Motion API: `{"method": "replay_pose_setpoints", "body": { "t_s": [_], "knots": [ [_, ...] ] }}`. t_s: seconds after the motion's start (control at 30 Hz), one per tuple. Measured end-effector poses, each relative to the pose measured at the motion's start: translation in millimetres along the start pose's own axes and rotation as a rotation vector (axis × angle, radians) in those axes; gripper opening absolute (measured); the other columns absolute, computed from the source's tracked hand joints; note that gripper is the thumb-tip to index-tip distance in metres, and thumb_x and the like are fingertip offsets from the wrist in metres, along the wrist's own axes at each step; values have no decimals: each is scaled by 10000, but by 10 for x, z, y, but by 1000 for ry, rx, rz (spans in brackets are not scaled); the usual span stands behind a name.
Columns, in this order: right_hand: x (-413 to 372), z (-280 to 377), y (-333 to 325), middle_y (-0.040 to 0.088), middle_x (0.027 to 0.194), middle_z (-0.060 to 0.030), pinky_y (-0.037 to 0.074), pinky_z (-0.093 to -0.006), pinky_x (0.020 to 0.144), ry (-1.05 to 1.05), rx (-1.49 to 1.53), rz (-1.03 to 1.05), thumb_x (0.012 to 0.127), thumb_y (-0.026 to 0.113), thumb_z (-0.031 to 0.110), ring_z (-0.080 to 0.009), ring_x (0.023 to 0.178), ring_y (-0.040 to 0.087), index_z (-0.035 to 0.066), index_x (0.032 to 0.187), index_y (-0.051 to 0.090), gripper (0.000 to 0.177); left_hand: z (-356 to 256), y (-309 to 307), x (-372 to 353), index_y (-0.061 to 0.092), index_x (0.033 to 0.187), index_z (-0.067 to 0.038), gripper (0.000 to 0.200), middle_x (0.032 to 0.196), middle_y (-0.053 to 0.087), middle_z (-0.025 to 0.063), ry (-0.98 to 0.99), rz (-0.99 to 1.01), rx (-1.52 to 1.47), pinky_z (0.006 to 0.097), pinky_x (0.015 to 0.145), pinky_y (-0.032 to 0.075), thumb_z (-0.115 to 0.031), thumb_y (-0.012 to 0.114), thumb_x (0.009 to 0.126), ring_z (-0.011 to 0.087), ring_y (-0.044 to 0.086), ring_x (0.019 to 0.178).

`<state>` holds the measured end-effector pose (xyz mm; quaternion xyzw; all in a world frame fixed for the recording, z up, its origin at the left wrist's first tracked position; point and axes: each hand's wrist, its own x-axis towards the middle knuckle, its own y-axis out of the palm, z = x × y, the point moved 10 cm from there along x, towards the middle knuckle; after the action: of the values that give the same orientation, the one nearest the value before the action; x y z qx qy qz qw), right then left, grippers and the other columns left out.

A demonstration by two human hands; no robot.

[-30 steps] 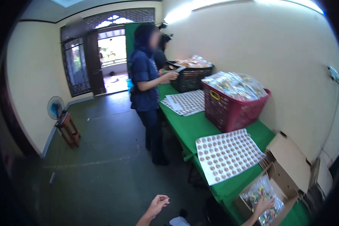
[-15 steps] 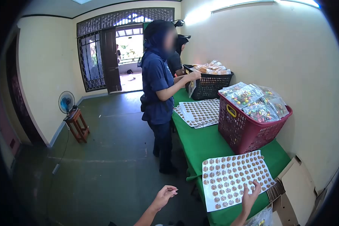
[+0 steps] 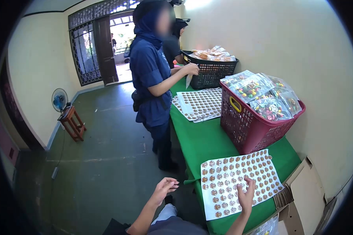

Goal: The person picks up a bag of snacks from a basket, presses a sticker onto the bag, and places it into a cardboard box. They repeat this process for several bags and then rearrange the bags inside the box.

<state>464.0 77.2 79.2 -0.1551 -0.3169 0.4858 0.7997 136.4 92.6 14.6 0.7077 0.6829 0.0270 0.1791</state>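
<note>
One maroon basket has one printed sheet in front, one black basket behind. Left of it stands one fan.

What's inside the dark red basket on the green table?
Clear bags of small colourful pieces show at the top of the dark red basket; they cover whatever lies deeper.

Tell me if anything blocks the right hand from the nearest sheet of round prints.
Nothing visible does: the right hand is over the sheet, though contact is unclear. The maroon basket stands beyond the sheet's far edge, not in between.
</note>
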Motion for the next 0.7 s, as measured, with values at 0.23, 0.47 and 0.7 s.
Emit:
{"method": "replay_pose_setpoints", "body": {
  "t_s": [0.23,0.47,0.7],
  "knots": [
    [-175,-479,906,485,1009,-207,393,-352,794,341,-77,614,708,581,359,-325,912,507,-30,1062,441,544,-216,687,800,469,967,-44,168,950,531,80,24,258,49,281,771,418,-157,429,849,151,523,879],
    [-319,-875,1332,583,851,-200,424,-355,733,556,-301,836,716,424,572,-338,831,549,1,951,556,631,-348,1310,1838,471,949,-33,152,946,526,84,-18,541,71,294,784,411,-136,424,848,152,515,885],
    [71,-1051,1203,596,826,-187,445,-332,701,669,-340,653,739,448,527,-253,729,595,-25,1068,467,643,-1183,1896,2843,481,943,-4,145,925,534,86,168,678,-8,260,786,415,-85,461,824,139,528,849]
  ]
}}
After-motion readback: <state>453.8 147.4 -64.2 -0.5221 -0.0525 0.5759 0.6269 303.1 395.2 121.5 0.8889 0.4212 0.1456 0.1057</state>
